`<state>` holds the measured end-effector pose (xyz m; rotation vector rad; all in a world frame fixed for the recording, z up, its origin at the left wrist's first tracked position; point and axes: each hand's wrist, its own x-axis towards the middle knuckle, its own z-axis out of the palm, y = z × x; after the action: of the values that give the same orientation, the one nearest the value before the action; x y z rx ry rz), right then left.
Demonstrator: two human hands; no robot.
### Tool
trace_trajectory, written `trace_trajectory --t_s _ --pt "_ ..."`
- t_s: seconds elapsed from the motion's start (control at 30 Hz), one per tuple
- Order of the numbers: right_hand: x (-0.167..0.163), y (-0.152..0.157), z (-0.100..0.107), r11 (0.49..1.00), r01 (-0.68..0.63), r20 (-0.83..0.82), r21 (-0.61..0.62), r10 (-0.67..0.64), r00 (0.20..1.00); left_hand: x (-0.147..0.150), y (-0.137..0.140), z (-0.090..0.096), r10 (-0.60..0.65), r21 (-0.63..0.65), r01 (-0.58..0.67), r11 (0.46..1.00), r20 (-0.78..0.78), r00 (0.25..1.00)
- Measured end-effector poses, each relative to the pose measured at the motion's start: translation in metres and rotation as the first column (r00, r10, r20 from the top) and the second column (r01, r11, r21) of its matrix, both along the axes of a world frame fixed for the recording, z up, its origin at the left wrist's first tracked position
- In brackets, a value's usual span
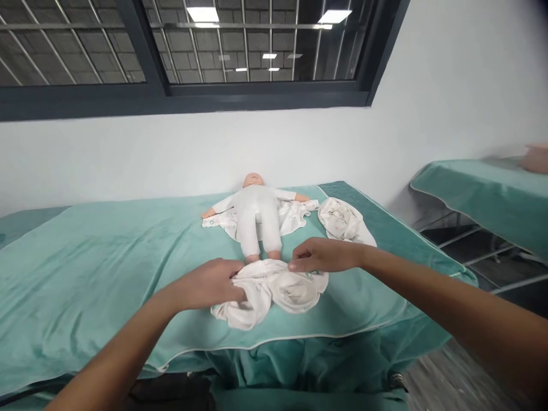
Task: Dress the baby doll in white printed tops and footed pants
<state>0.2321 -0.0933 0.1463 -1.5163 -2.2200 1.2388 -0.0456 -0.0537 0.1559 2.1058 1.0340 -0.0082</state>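
A baby doll [258,204] with a white cloth body lies on its back, head toward the wall and legs toward me. Spread under its torso and arms is a white printed baby garment [292,216]. Small white baby pants [295,292] lie bunched at the doll's feet, and the feet's ends are hidden behind the waistband. My left hand [213,283] is closed on the left side of the pants, its fingertips partly inside the fabric. On the right, my right hand [319,255] pinches the waistband's edge between thumb and fingers.
Green sheeting [107,257] covers the table. A crumpled white printed cloth [342,220] lies beyond my right forearm. A second green-covered table [492,188] stands at the right, with a gap between. Behind are a white wall and a barred window [257,45].
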Motion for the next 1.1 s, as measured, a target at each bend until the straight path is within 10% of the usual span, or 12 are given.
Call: trace_trajectory --t_s 0.23,0.9,1.1 --pt "-0.005 -0.012 0.041 0.986 -0.040 0.094 0.159 0.026 0.995 -0.003 -0.007 0.061 -0.242 0.074 0.257 0.964 -0.165 0.956" --pt "-0.038 -0.044 0.173 0.862 -0.195 0.288 0.468 0.060 0.956 0.008 -0.042 0.182 -0.032 0.567 0.144 0.811 -0.202 0.979" --pt "-0.044 -0.052 0.201 0.890 -0.202 0.193 0.408 0.132 0.972 0.009 -0.044 0.204 -0.092 0.460 0.137 0.877 -0.119 0.989"
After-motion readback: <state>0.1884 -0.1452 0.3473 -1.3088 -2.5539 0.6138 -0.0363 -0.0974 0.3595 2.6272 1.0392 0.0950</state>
